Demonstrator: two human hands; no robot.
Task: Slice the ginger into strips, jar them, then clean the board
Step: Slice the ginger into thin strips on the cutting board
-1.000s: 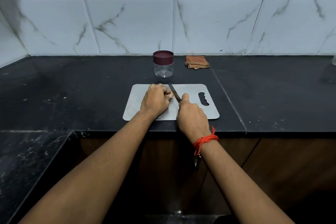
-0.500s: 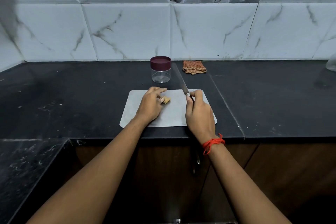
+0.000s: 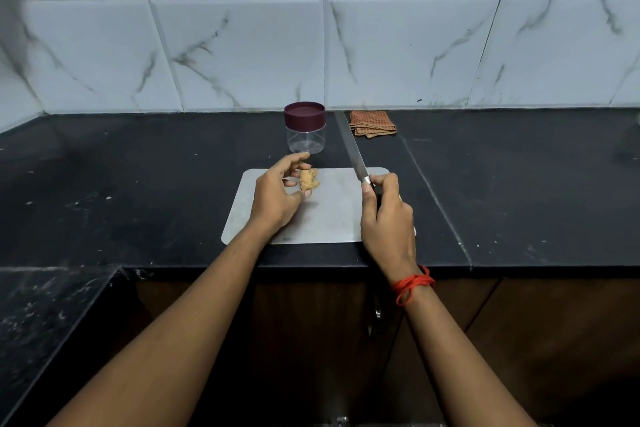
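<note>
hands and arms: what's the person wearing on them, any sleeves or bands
No sleeves are in view. The right hand has a red thread wound several times round its wrist. The left hand shows no ring, watch or band.

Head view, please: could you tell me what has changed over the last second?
The right hand drew the knife off the ginger and to the right, blade now pointing toward the wall. The left hand uncurled from over the ginger and holds it loosely. The jar, cloth and board stayed put.
</note>
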